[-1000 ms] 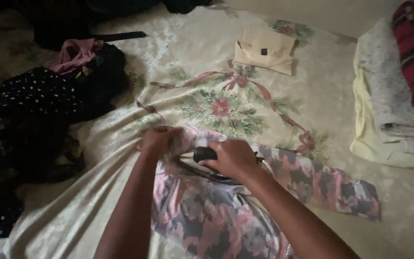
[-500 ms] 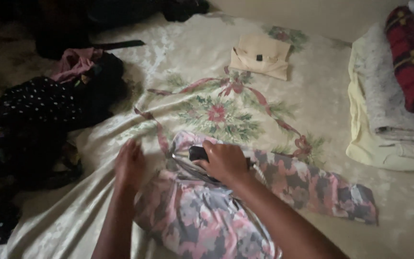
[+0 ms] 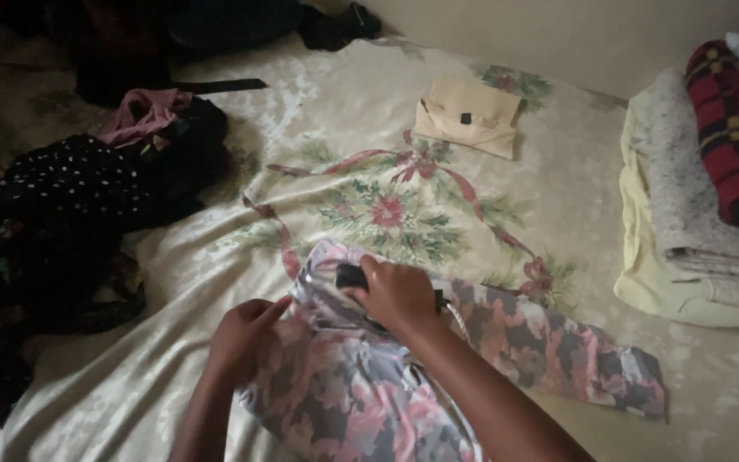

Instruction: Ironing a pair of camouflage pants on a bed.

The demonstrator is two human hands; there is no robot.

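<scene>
floral pink garment (image 3: 361, 393) lies on the bedspread (image 3: 215, 257). your right hand (image 3: 399, 295) grips a dark iron (image 3: 351, 276) on it. your left hand (image 3: 241, 334) pinches its edge.

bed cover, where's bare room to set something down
Bare bed cover lies between the folded cream piece and the stacked blankets, and at the near left below the dark clothes pile. It is crowded where the left hand and right hand work the iron on the floral garment.
</scene>
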